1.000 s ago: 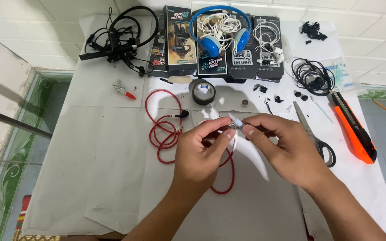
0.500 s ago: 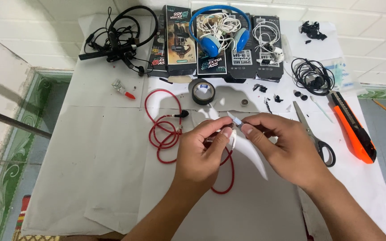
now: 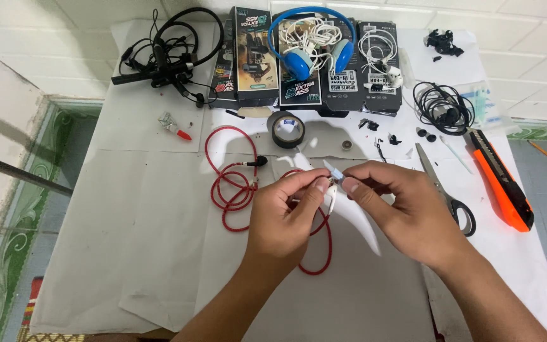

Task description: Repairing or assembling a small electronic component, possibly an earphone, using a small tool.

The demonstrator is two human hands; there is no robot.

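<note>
My left hand [image 3: 284, 213] and my right hand [image 3: 401, 209] meet over the middle of a white paper-covered table [image 3: 128, 209]. Both pinch a small pale part [image 3: 332, 173] at the end of a white curved headband piece [image 3: 356, 218] lying under my hands. A red cable [image 3: 230, 183] lies coiled just left of my left hand, its black plug [image 3: 259, 162] pointing right. The red cable runs on under my left hand and loops out below it.
At the back stand several dark product boxes [image 3: 305, 60] with blue headphones [image 3: 312, 44] and white earphones [image 3: 380, 54] on them. Black headset [image 3: 163, 47] back left. Black tape roll [image 3: 287, 130], scissors [image 3: 447, 187], orange utility knife [image 3: 500, 183], black coiled earphones [image 3: 441, 107], small red-tipped tube [image 3: 175, 126].
My hands stay in nearly the same place; the fingers have shifted slightly on the small part. Nothing else on the table has moved.
</note>
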